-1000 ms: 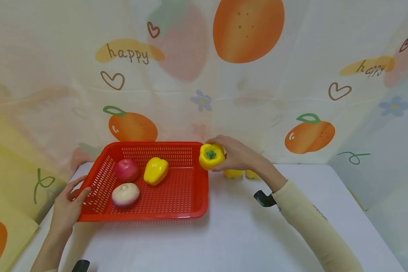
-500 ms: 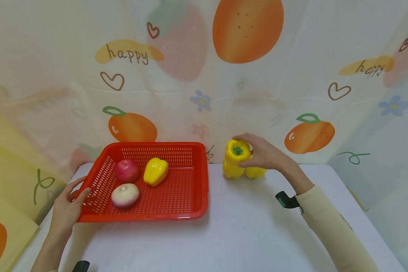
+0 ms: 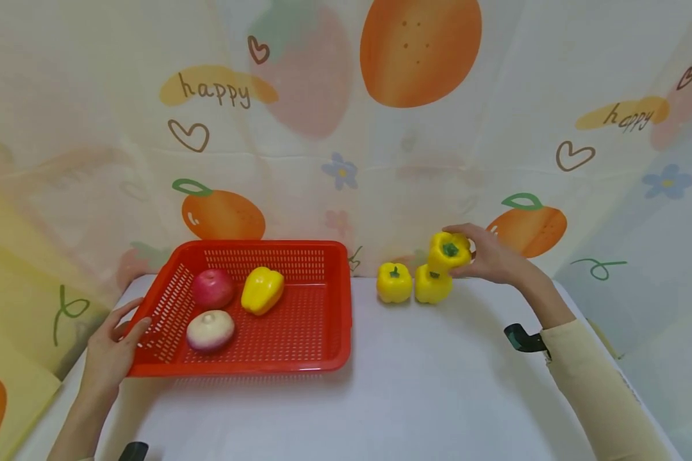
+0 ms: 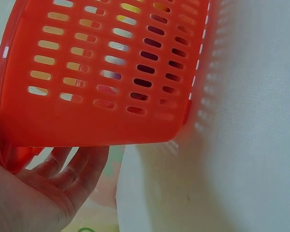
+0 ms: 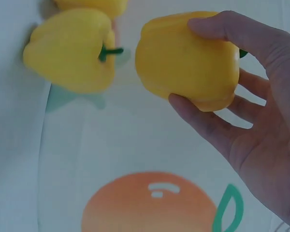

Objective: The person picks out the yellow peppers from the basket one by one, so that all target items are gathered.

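The right hand (image 3: pixel 490 257) holds a yellow pepper (image 3: pixel 446 251) up in the air.
Its thumb and fingers bend around the pepper, up by the back edge of the tabletop (image 3: pixel 415 390). The left standing pepper (image 3: pixel 394 283) and right standing pepper (image 3: pixel 432 285) sit near that edge. The left hand (image 3: pixel 109 349) grips the left end of the red basket (image 3: pixel 242 369), thumb over the rim. This looks like the carrying step; the next move seems to need a snug hold and no bumping.
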`<action>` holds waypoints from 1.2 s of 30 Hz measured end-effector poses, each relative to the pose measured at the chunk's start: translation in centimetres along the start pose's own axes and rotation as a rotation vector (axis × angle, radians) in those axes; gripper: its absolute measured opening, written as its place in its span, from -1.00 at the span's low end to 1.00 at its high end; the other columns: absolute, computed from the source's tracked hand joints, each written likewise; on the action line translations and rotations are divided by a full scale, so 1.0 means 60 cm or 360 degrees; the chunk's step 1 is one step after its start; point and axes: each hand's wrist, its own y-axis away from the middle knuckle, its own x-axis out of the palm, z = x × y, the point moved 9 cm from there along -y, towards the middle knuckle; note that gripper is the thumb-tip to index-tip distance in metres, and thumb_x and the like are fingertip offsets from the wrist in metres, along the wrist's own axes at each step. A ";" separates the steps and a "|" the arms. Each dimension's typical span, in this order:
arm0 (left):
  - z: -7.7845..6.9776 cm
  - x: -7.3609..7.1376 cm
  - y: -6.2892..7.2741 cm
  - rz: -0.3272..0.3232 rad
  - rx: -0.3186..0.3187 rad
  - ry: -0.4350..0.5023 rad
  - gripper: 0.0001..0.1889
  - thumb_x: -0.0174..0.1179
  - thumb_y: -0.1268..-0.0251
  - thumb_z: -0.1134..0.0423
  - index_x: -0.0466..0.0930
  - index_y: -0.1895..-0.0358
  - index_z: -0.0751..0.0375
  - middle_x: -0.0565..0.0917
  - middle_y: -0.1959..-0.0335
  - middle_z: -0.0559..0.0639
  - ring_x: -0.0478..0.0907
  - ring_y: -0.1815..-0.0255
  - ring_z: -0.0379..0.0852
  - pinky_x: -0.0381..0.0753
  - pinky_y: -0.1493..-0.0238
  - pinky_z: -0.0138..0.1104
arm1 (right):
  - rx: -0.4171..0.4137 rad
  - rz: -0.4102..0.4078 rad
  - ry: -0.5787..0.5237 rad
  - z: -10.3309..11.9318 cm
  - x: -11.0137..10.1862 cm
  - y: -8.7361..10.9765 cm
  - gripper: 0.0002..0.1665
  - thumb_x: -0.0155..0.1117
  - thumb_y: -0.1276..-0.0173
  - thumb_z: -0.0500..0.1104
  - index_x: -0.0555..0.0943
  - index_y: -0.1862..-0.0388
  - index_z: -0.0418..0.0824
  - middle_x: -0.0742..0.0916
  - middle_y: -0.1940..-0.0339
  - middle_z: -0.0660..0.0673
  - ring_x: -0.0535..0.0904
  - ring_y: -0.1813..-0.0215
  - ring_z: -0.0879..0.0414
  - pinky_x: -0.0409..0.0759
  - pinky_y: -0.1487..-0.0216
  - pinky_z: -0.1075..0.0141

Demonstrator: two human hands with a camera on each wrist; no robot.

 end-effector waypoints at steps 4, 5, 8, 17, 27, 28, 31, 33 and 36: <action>-0.002 -0.001 -0.001 -0.0015 0.0006 -0.0004 -0.39 0.02 -0.46 -0.11 0.17 -0.52 -0.19 0.39 -0.27 0.45 0.47 0.41 -0.51 0.66 0.40 -0.41 | 0.0065 -0.0030 0.0025 -0.034 -0.015 0.007 -0.09 0.51 -0.10 -0.24 0.30 -0.40 -0.34 0.43 -0.34 -0.35 0.37 -0.22 -0.23 0.36 -0.27 -0.22; -0.002 -0.002 -0.001 -0.0020 0.0010 -0.0006 -0.39 0.03 -0.45 -0.11 0.18 -0.52 -0.19 0.44 -0.23 0.40 0.48 0.41 -0.50 0.66 0.40 -0.41 | 0.0070 -0.0035 0.0030 -0.042 -0.017 0.008 -0.10 0.51 -0.10 -0.25 0.31 -0.39 -0.36 0.44 -0.33 -0.37 0.37 -0.21 -0.24 0.34 -0.28 -0.23; -0.002 -0.005 0.000 -0.0038 0.0030 0.0001 -0.41 0.06 -0.44 -0.09 0.23 -0.50 -0.18 0.59 -0.02 0.08 0.52 0.40 -0.48 0.65 0.39 -0.41 | 0.0074 -0.0036 0.0084 -0.064 -0.017 0.010 -0.12 0.52 -0.07 -0.26 0.34 -0.36 -0.40 0.50 -0.26 -0.38 0.38 -0.17 -0.24 0.32 -0.27 -0.23; -0.002 -0.006 -0.001 -0.0026 0.0016 0.0017 -0.41 0.08 -0.43 -0.09 0.25 -0.49 -0.22 0.58 0.06 -0.10 0.53 0.41 -0.45 0.66 0.40 -0.38 | 0.0106 0.0039 0.0106 -0.107 0.019 0.020 -0.16 0.57 0.00 -0.28 0.43 -0.27 -0.42 0.58 -0.14 -0.34 0.43 -0.09 -0.20 0.39 -0.22 -0.21; 0.000 -0.005 0.001 -0.0035 -0.0018 0.0031 -0.40 0.08 -0.42 -0.09 0.24 -0.49 -0.19 0.57 0.19 -0.23 0.53 0.42 -0.44 0.67 0.40 -0.38 | 0.0209 0.0342 0.0062 -0.152 0.077 0.015 -0.18 0.51 -0.02 -0.31 0.40 -0.29 -0.35 0.54 -0.20 -0.37 0.43 -0.11 -0.22 0.42 -0.19 -0.21; 0.000 -0.005 0.001 -0.0038 -0.0018 0.0042 -0.40 0.09 -0.42 -0.09 0.25 -0.49 -0.19 0.53 0.25 -0.35 0.53 0.42 -0.43 0.67 0.40 -0.39 | 0.0220 0.0362 0.0062 -0.153 0.080 0.015 -0.18 0.50 -0.03 -0.32 0.39 -0.30 -0.35 0.53 -0.21 -0.37 0.43 -0.11 -0.23 0.41 -0.21 -0.22; 0.000 -0.004 0.002 -0.0041 -0.0022 0.0061 -0.40 0.09 -0.42 -0.09 0.25 -0.49 -0.19 0.50 0.27 -0.41 0.54 0.42 -0.43 0.66 0.40 -0.40 | 0.0237 0.0385 0.0041 -0.156 0.085 0.015 -0.17 0.48 -0.06 -0.33 0.35 -0.32 -0.36 0.51 -0.24 -0.38 0.41 -0.13 -0.25 0.38 -0.23 -0.24; -0.001 -0.004 0.003 -0.0040 -0.0024 0.0055 -0.41 0.08 -0.43 -0.09 0.25 -0.49 -0.18 0.54 0.17 -0.26 0.54 0.41 -0.44 0.66 0.39 -0.41 | 0.0248 0.0381 0.0030 -0.159 0.086 0.016 -0.16 0.48 -0.07 -0.33 0.34 -0.34 -0.36 0.50 -0.24 -0.38 0.41 -0.14 -0.25 0.37 -0.24 -0.25; -0.003 -0.003 0.003 -0.0034 -0.0023 0.0042 -0.41 0.08 -0.43 -0.09 0.25 -0.49 -0.19 0.55 0.13 -0.20 0.54 0.41 -0.44 0.66 0.39 -0.40 | 0.0259 0.0374 0.0013 -0.164 0.088 0.020 -0.15 0.47 -0.09 -0.34 0.32 -0.35 -0.35 0.49 -0.26 -0.39 0.40 -0.16 -0.26 0.36 -0.25 -0.25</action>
